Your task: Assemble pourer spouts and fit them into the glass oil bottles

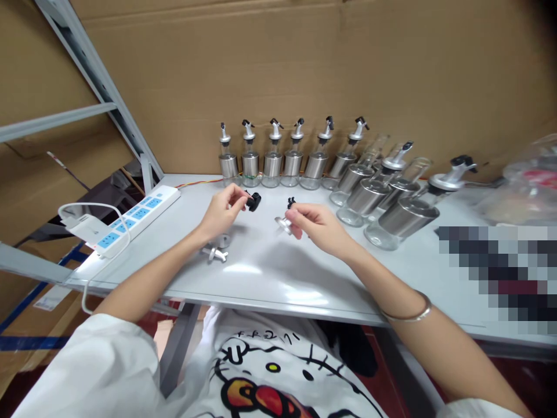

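Observation:
Over the middle of the grey table, my left hand (221, 212) pinches a small black plastic stopper (253, 201) between thumb and fingertips. To its right, my right hand (317, 225) grips a silver pour spout (282, 225) between thumb and fingers; part of the spout is hidden by them. A small black piece (291, 202) shows just above my right fingertips, and I cannot tell whether it is held or lies behind. Loose on the table below my left wrist are a silver spout (216, 254) and a round silver collar (224, 240), partly hidden.
Several glass bottles with steel bands (272, 165) and pour spouts line the back of the table (261, 284). More bottles (402, 222) stand on the right, some without spouts. A white power strip (139, 215) with a plugged-in cable lies left. Clear plastic bags (533, 180) sit far right.

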A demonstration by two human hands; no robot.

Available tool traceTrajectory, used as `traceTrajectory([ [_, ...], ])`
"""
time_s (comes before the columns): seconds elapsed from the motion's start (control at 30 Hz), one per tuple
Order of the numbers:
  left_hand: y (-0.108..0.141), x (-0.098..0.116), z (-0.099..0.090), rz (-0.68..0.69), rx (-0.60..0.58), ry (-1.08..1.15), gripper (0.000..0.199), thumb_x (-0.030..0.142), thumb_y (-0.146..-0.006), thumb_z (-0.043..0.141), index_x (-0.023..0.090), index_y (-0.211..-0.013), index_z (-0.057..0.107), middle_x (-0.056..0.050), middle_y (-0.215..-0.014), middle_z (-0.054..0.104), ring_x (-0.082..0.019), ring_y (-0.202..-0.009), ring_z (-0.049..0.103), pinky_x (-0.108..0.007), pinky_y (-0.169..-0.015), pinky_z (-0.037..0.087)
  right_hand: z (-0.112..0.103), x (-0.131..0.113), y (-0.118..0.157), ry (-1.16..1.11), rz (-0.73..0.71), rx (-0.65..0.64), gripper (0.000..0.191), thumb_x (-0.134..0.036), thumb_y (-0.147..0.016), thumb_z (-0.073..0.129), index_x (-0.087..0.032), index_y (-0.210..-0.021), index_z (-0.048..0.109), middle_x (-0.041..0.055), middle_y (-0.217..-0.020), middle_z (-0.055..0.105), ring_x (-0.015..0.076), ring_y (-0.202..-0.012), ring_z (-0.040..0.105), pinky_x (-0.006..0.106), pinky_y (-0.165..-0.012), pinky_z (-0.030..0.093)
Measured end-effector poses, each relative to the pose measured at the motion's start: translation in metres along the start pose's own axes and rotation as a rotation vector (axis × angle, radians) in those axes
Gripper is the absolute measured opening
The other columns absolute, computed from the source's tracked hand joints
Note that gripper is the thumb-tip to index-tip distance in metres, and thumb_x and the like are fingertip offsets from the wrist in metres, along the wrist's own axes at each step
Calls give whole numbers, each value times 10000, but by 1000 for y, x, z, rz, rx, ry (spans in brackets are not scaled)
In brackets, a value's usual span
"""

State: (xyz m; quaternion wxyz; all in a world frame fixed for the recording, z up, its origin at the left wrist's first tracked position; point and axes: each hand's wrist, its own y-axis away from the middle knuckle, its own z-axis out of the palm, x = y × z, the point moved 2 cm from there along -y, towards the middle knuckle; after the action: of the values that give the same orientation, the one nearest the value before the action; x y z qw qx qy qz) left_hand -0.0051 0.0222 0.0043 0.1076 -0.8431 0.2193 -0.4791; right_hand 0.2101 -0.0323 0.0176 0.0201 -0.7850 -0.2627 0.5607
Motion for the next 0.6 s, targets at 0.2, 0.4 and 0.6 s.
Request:
traceTrajectory([
  [0.2, 32, 24, 36, -326, -232, 823, 205, 308, -781, 676, 141, -799, 558, -35, -778, 677, -130, -705, 645, -247, -649, 491, -6, -2, 6, 153, -256, 389, 472, -452, -934, 432, -222, -530, 348, -38, -462, 345, 101, -440, 335, 259, -464, 267],
  [0.4, 40, 28, 42, -462, -258, 1027, 217, 273, -753, 754, 121, -796, 606, -28, -809, 690, -150, -792, 677, -331, -877, 511, -2, -6, 5, 580, -594, 446, 360, -146, -840, 451, -210, -517, 305, -59, -449, 269, 76, -413, 261, 236, -440, 231],
  [0.6, 39, 29, 39, -458, -250, 1028, 184, 264, -777, 731, 109, -823, 642, -42, -838, 712, -147, -804, 685, -317, -884, 512, 0, -2, 3, 732, -639, 430, 364, -146, -856, 465, -214, -538, 301, -60, -457, 274, 85, -421, 251, 242, -450, 240],
])
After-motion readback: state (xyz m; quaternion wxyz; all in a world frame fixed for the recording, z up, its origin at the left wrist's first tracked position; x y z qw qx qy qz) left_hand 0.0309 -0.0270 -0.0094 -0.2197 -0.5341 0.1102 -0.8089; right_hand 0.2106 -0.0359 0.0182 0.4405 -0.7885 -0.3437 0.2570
